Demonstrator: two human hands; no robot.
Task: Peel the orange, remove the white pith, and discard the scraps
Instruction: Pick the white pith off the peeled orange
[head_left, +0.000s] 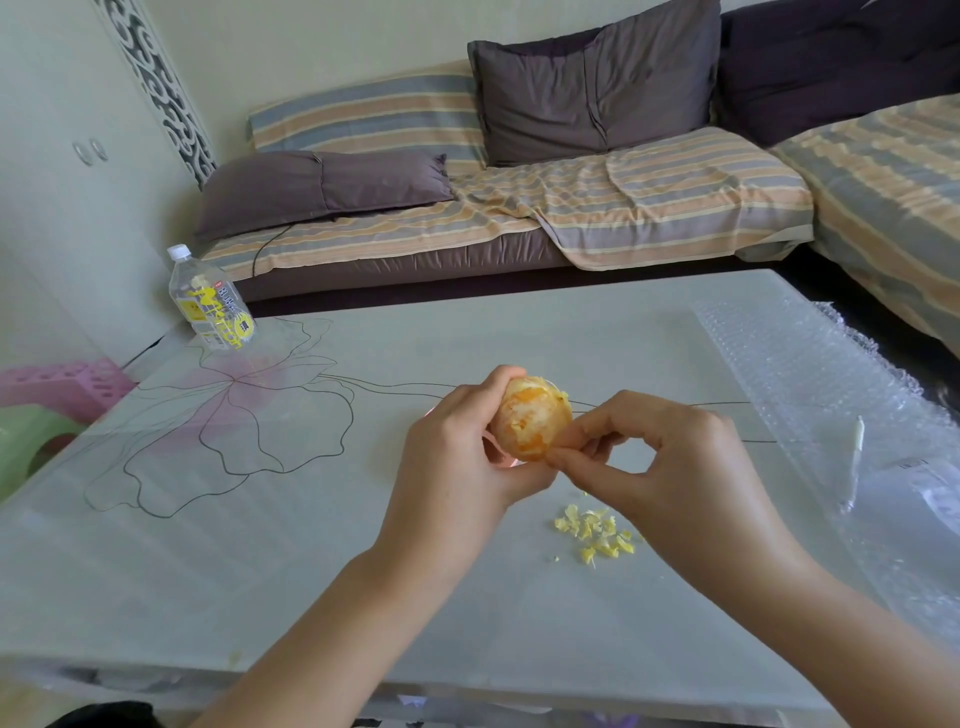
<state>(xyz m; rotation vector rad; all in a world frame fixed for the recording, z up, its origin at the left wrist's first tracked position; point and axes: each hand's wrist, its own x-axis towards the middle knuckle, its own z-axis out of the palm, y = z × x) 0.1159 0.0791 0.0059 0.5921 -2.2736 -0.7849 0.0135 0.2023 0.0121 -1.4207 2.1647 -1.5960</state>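
Orange (530, 421) left side hidden behind left hand (452, 457).

Glossy glass table (363, 571), clear plastic bottle (210, 299), crinkled bubble wrap (810, 374)

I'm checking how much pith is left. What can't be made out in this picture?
Head view only.
Orange: its far side and underside are covered by the left hand gripping it, so pith there is unseen.
Right hand: whether its pinch at the orange's lower edge holds pith is too small to tell.
Bottle label: print too small to read.
Scraps: the pile's right edge is hidden by the right wrist.
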